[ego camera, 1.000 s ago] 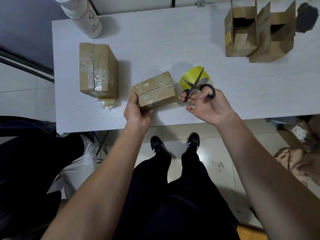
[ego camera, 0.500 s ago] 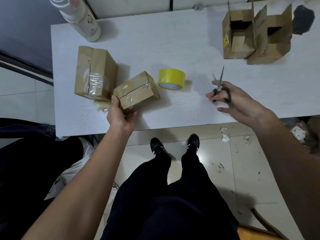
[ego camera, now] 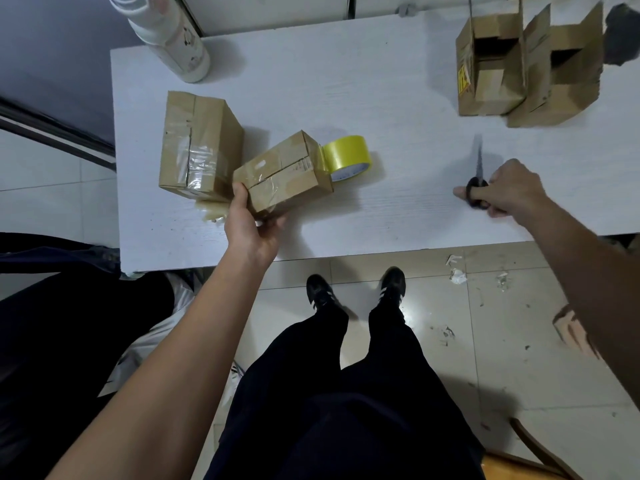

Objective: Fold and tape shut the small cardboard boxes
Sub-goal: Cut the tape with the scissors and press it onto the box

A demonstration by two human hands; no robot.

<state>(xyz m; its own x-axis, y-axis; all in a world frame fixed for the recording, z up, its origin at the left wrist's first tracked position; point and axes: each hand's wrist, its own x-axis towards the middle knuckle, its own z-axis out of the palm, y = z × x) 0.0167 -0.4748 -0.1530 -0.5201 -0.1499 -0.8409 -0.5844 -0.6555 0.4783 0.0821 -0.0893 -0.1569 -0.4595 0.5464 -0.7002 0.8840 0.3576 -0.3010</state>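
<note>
My left hand grips the near end of a small taped cardboard box, tilted and lifted just off the white table. A larger taped box lies right beside it on the left. The yellow tape roll sits behind the small box, partly hidden by it. My right hand holds black-handled scissors low over the table at the right, blades pointing away. Two open, unfolded boxes stand at the far right.
A white bottle stands at the table's far left corner. A crumpled scrap of tape lies under the larger box's near edge. Paper bits litter the tiled floor; my legs and black shoes are below the table edge.
My right hand carried the scissors from the tape roll out to the right and lowered them toward the table. My left hand moved the small box left, next to the larger box.
</note>
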